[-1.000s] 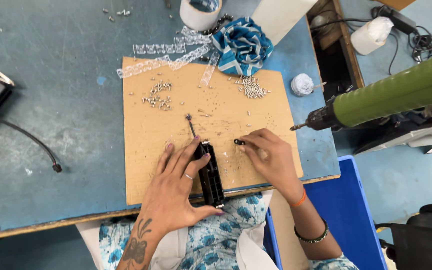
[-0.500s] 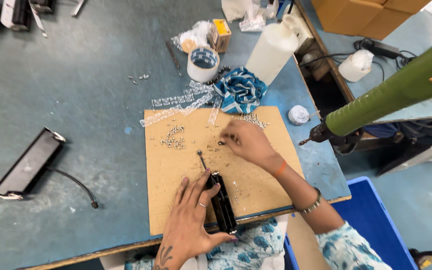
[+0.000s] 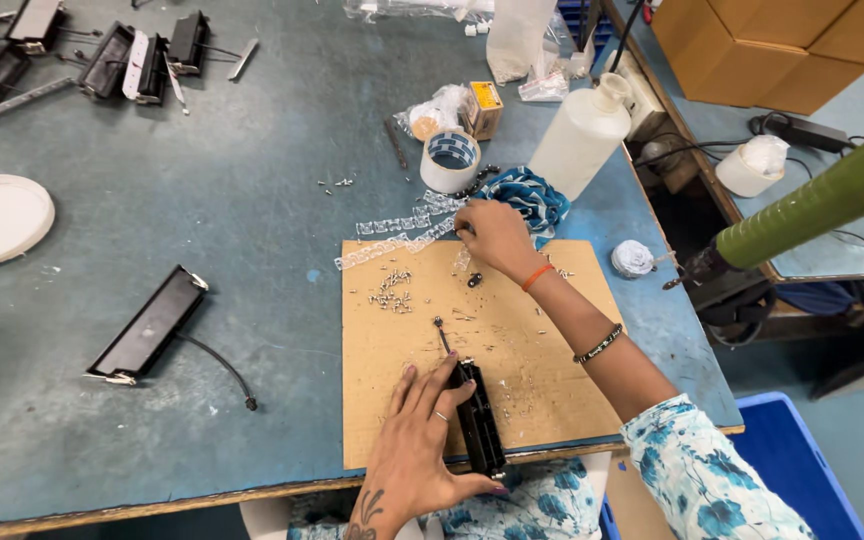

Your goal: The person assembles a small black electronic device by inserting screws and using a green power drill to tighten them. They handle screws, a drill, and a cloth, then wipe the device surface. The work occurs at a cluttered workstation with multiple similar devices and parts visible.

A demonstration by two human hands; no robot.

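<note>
Reaching farther up since the earlier frame, right hand (image 3: 492,235) is pinching together at the clear plastic strip (image 3: 397,240) by the cardboard sheet's (image 3: 542,350) far edge. Left hand (image 3: 422,440) is lying flat, fingers spread, steadying the black housing (image 3: 479,420) on the cardboard near the bench (image 3: 252,200) front.

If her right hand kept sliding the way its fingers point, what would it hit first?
The right hand points up and left across the table. It would most likely meet the clear plastic strips first, then the roll of tape. Height above the table is hard to judge.
</note>
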